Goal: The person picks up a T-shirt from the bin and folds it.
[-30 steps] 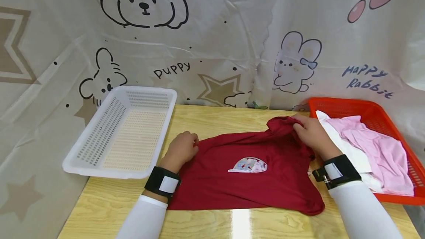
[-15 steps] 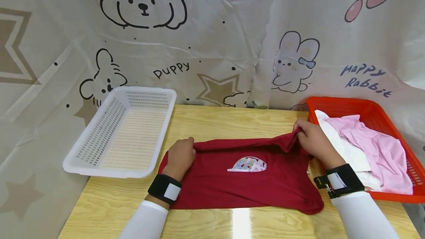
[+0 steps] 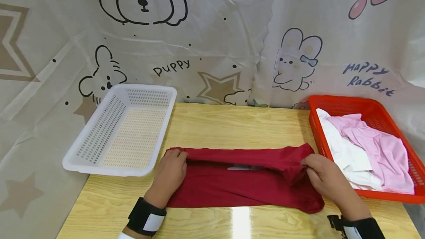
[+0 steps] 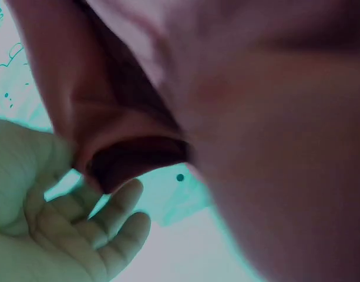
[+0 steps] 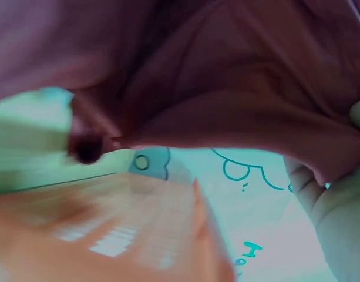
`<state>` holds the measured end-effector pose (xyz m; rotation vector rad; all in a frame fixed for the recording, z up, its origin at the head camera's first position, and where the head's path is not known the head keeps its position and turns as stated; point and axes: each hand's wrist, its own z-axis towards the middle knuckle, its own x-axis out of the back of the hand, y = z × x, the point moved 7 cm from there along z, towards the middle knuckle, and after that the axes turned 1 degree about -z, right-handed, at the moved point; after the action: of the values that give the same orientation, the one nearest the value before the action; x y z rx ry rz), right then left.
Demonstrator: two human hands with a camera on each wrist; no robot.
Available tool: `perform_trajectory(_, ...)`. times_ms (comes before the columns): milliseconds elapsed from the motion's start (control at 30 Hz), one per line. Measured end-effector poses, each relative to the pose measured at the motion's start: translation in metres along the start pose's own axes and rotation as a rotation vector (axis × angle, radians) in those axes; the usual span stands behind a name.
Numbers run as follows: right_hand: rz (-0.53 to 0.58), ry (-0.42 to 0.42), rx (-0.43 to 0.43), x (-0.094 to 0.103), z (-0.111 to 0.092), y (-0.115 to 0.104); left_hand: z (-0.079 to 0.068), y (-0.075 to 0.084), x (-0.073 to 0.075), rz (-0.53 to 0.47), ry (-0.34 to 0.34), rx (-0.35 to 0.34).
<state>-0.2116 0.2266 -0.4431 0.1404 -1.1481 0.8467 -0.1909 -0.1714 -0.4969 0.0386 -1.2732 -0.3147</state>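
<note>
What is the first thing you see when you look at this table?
The dark red shirt in the middle of the wooden table stands out first, its far edge folded toward the person, with the left hand gripping one end and the right hand the other. Next comes the bright orange basket on the right with pink and white clothes in it. A white basket sits on the left.

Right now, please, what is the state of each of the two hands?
Left hand: closed, pinching the left end of the red shirt.
Right hand: closed, gripping the shirt's right end.
</note>
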Motion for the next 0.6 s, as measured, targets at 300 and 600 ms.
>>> perform_trajectory(300,0.023,-0.157,0.032,-0.038,-0.071,-0.012,-0.03,-0.005,-0.008,0.027,-0.137,-0.019)
perform_trajectory(600,-0.058,-0.097,-0.229,-0.034,-0.055,-0.011,-0.018,0.006,-0.016,0.057,-0.184,0.003)
